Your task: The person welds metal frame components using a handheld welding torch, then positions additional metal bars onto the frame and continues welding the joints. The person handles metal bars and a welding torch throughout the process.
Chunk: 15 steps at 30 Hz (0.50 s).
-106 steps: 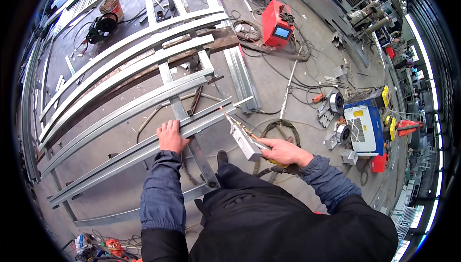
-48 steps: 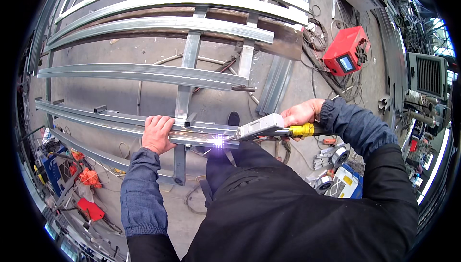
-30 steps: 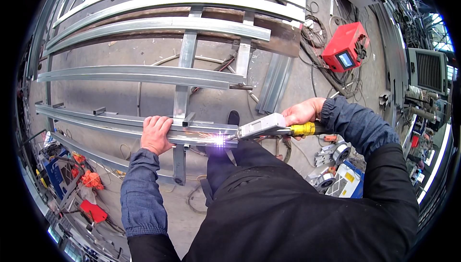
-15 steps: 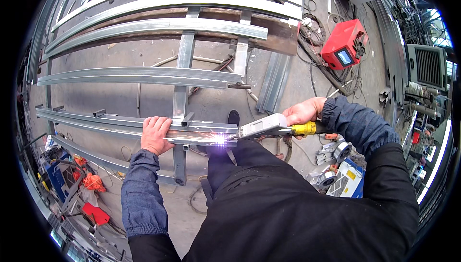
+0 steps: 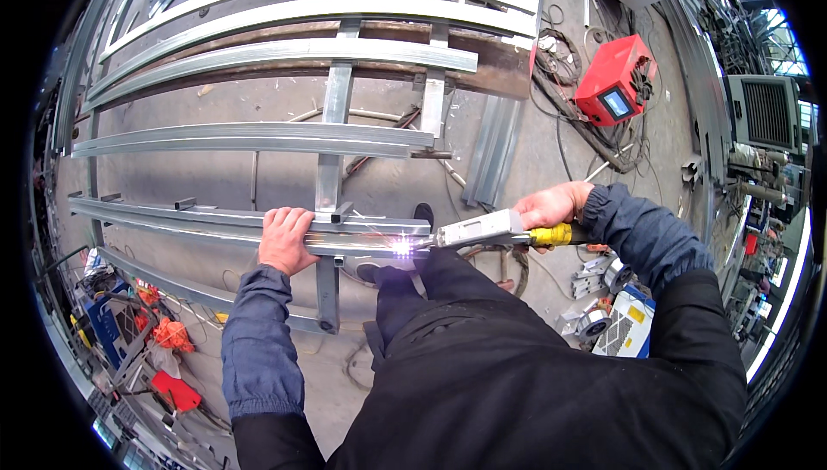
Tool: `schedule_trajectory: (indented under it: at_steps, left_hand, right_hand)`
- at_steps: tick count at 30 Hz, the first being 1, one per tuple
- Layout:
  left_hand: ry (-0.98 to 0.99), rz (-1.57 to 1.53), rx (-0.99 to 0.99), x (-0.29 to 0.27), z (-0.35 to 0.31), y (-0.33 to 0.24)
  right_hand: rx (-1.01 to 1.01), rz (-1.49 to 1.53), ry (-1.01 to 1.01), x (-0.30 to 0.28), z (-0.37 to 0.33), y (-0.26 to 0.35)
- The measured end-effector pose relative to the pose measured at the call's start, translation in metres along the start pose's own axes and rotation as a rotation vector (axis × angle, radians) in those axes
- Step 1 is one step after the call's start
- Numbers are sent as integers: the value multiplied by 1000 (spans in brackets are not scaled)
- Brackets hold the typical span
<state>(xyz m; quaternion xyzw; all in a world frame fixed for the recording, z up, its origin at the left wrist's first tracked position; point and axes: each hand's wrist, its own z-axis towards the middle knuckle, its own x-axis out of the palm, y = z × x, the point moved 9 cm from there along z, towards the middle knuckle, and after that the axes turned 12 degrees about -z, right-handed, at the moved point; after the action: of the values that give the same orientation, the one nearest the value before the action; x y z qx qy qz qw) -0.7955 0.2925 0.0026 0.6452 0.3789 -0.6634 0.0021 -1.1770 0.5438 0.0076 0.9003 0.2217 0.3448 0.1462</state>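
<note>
My right hand (image 5: 552, 208) is wrapped around a white welding gun (image 5: 480, 227) with a yellow section at its rear. The gun's nozzle points left onto the near end of a galvanized steel profile (image 5: 379, 226). A bright violet-white spot (image 5: 402, 248) glows at the tip, throwing thin sparks leftward along the metal. Farther left on the same profile, my left hand (image 5: 289, 242) grips it with the fingers over the top. Under it passes a steel crossbar (image 5: 329, 177). A short square tube piece (image 5: 342, 211) juts up beside the left hand.
Several more steel profiles (image 5: 250, 136) lie across the frame ahead. A red machine with a screen (image 5: 614, 82) stands on the floor at right, with cables (image 5: 564, 108) around it. Wire spools (image 5: 594, 323) sit near my right side. Orange material (image 5: 172, 335) lies at lower left.
The whole view has shifted slightly. The glow is a little smaller, with fewer sparks. Both hands keep their holds, and the gun stays at the profile's near end.
</note>
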Motion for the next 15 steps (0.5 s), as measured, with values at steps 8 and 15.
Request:
schedule_trajectory:
  at_steps: [8, 15]
  left_hand:
    - [-3, 10, 17, -8, -18, -2]
    - [-199, 68, 63, -27, -50, -3]
  right_hand:
    - [-229, 96, -213, 71, -35, 10]
    - [-368, 151, -160, 205, 36, 48]
